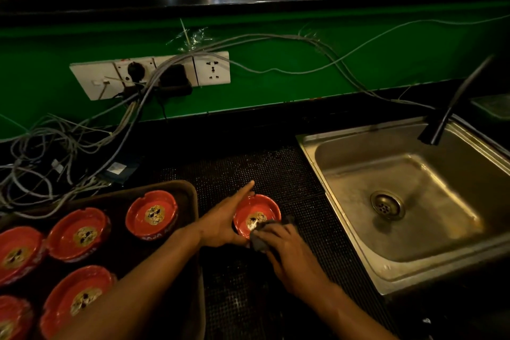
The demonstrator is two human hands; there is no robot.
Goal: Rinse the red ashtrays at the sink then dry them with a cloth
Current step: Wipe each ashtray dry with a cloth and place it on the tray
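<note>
Glossy red ashtray [255, 212], prob. glazed ceramic or hard plastic, shines wet-bright w/ a gold printed emblem, a dark matt cloth [262, 240] bunched soft against it. Beneath, a black rubbery mat [276, 168], studded and rough, glints w/ droplets. Brushed stainless-steel sink [400, 201], dull sheen, scuffed, w/ ribbed metal drain [387, 205]. More glossy ashtrays [151, 214] sit on a dark matt plastic tray [190, 193]. Behind: smooth green painted wall [276, 85], white plastic socket plate [212, 69], grey plastic-sheathed cables [82, 146].
</note>
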